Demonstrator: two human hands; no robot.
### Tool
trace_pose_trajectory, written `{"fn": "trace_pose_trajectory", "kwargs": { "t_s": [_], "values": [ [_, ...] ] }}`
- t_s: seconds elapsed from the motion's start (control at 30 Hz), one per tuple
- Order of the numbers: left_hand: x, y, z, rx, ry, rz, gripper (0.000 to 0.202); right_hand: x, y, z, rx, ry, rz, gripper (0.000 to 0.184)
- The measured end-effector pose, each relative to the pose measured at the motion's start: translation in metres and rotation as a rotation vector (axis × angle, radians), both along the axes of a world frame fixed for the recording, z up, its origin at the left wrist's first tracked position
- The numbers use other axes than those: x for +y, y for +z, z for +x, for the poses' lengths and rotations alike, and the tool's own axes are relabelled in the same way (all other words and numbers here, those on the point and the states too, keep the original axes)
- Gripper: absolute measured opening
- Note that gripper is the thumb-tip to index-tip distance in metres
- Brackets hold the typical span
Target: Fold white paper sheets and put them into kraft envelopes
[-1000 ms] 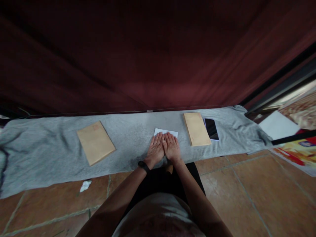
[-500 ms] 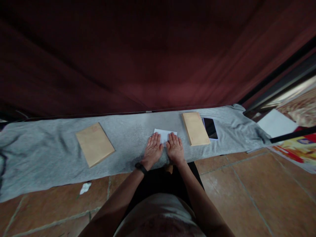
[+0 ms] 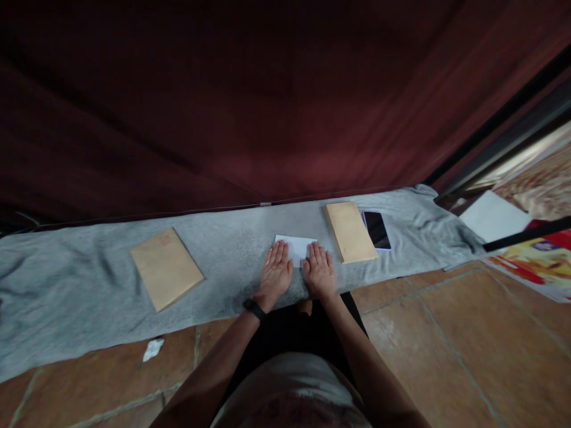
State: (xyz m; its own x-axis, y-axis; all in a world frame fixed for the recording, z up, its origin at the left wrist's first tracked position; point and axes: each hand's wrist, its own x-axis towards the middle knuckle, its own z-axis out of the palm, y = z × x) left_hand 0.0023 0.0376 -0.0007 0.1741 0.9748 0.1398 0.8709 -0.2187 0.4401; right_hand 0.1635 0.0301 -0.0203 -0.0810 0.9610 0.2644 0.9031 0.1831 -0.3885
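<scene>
A small white sheet of paper (image 3: 298,248) lies on the grey cloth in front of me, partly hidden under my fingers. My left hand (image 3: 275,272) rests flat on its left side, fingers stretched out, with a dark band on the wrist. On the paper's right side lies my right hand (image 3: 320,272), also flat with its fingers extended. A strip of paper shows between the two hands. Just right of my right hand is a stack of brown envelopes (image 3: 351,232). Farther left, another stack of brown envelopes (image 3: 167,268) lies at an angle.
A grey cloth (image 3: 232,255) covers the long narrow surface. Beside the right stack lies a phone (image 3: 377,230). A dark red curtain (image 3: 267,107) hangs behind. On the tiled floor (image 3: 414,333) is a white scrap (image 3: 153,349); a colourful printed package (image 3: 542,261) is at far right.
The hands have spread slightly apart on the paper, so more of it shows between them. The view has tilted a little; the envelopes and phone stay put.
</scene>
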Motion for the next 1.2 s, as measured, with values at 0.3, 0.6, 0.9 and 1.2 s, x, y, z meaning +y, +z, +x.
{"fn": "trace_pose_trajectory", "kwargs": {
  "t_s": [0.3,0.6,0.9,1.2],
  "values": [
    [0.021,-0.006,0.025,0.162,-0.168,-0.02,0.059,0.0,0.0,0.001,-0.11,0.006,0.04,0.054],
    [0.027,-0.011,0.004,0.288,-0.044,0.014,0.063,0.0,-0.004,0.0,-0.128,0.004,0.07,0.055],
    [0.018,-0.012,-0.012,0.299,-0.002,0.059,0.062,0.0,0.005,-0.002,-0.099,-0.006,0.013,0.053],
    [0.018,-0.011,-0.014,0.299,-0.026,0.024,0.058,-0.007,0.02,-0.029,-0.083,0.265,-0.061,0.05]
  ]
}}
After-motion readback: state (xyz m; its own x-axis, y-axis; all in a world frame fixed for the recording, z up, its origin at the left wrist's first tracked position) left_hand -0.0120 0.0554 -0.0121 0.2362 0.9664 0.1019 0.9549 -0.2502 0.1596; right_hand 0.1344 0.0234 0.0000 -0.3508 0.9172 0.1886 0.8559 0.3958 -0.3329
